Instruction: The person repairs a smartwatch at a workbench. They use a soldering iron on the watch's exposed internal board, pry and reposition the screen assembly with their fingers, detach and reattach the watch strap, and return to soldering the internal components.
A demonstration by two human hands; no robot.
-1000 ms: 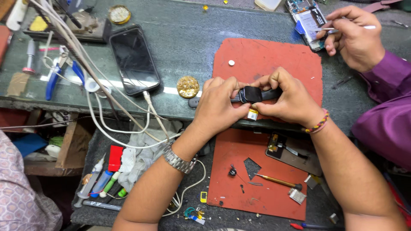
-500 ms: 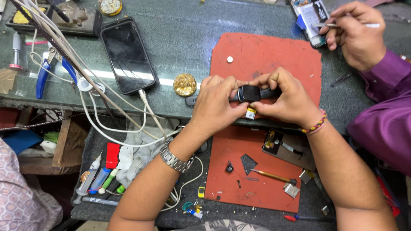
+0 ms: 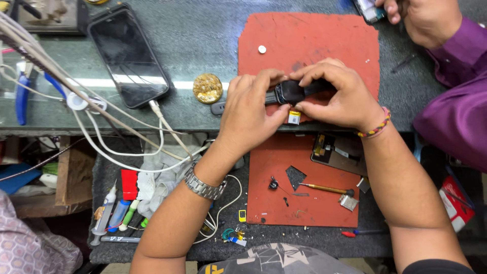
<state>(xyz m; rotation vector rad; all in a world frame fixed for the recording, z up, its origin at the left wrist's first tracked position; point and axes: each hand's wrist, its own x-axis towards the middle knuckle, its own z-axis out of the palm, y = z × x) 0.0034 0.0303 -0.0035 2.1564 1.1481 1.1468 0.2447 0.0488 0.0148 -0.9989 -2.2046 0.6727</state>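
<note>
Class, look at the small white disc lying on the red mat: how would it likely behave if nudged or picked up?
The small white disc looks flat and tiny, so probably very light, sliding rather than tipping. On the red mat it may be fiddly to pinch. On edge, it might roll.

glossy glass phone [image 3: 128, 56], matt red rubber mat [image 3: 314, 45], metal wristwatch [image 3: 204, 186].

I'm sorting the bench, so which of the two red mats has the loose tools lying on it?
The lower red mat, on the shelf nearer the person; it carries a brass-handled tool.
</note>
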